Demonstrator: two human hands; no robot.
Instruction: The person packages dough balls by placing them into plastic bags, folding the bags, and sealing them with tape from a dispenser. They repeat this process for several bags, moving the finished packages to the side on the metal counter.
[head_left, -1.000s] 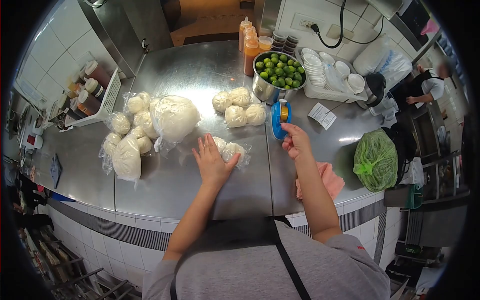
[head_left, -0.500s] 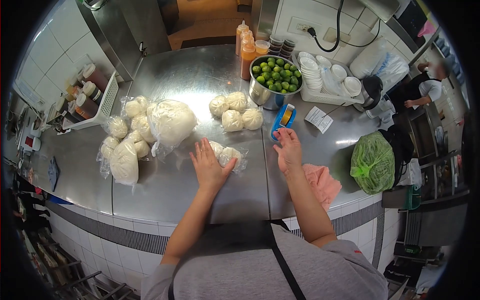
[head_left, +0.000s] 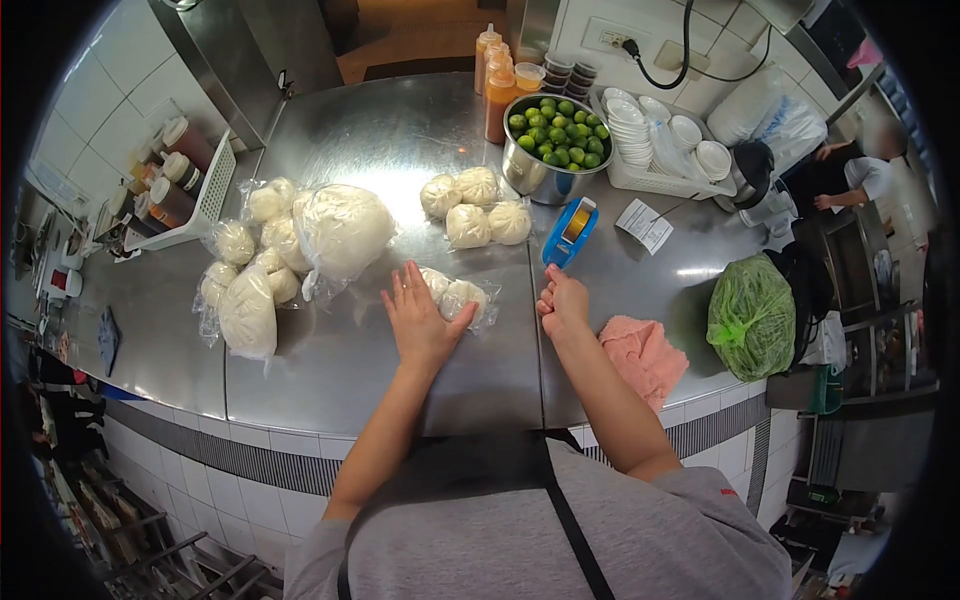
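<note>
My left hand [head_left: 422, 322] lies with its fingers spread against the left side of a small clear bag of white dough balls [head_left: 464, 302] on the steel counter [head_left: 330, 385]. My right hand [head_left: 563, 302] is closed, its fingertips pinched together just below the front end of a blue tape dispenser [head_left: 571, 233]. What the pinch holds, if anything, is too small to make out. Behind my left hand is another bag of dough balls [head_left: 468, 224]. Further left, a large bagged white lump [head_left: 346, 230] stands among several smaller bags.
A metal pot of limes [head_left: 553, 150], orange sauce bottles [head_left: 500, 100] and a basket of white cups [head_left: 665, 180] stand at the back. On the right are a pink cloth [head_left: 645, 355], a paper slip [head_left: 644, 226] and a green bag [head_left: 752, 318]. Another person [head_left: 870, 180] stands far right.
My right hand has moved down and toward me, away from the tape dispenser, and its fingers have curled in. My left hand has stayed beside the small bag. The view has shifted slightly.
</note>
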